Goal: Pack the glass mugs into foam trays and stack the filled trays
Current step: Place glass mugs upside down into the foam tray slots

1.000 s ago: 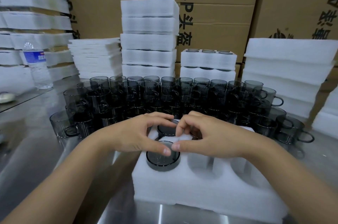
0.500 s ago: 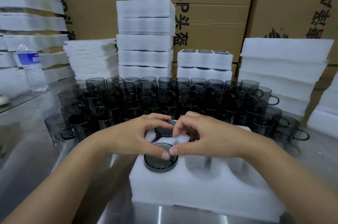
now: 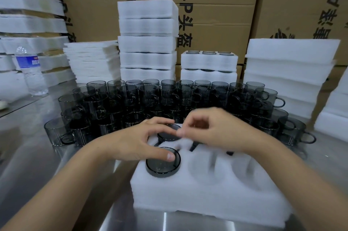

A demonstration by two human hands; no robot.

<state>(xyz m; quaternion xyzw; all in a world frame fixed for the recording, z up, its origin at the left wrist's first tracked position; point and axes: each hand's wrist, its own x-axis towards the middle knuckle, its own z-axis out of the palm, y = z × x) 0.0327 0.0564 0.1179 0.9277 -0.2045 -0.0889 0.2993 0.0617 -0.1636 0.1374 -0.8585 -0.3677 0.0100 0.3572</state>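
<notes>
Smoky grey glass is seen in two mugs seated in the left pockets of the white foam tray point(image 3: 207, 195) on the steel table point(image 3: 37, 164): a near mug point(image 3: 160, 166) and a far mug point(image 3: 169, 133). The left hand point(image 3: 139, 142) is spread across both, thumb laid on the near rim, nothing clasped. The right hand point(image 3: 216, 130) is blurred, fingers curled; whether anything is pinched cannot be told. Dark shapes beneath it are partly hidden.

right hand point(image 3: 222, 132) lifted, clear of near mug point(image 3: 160, 167)
</notes>
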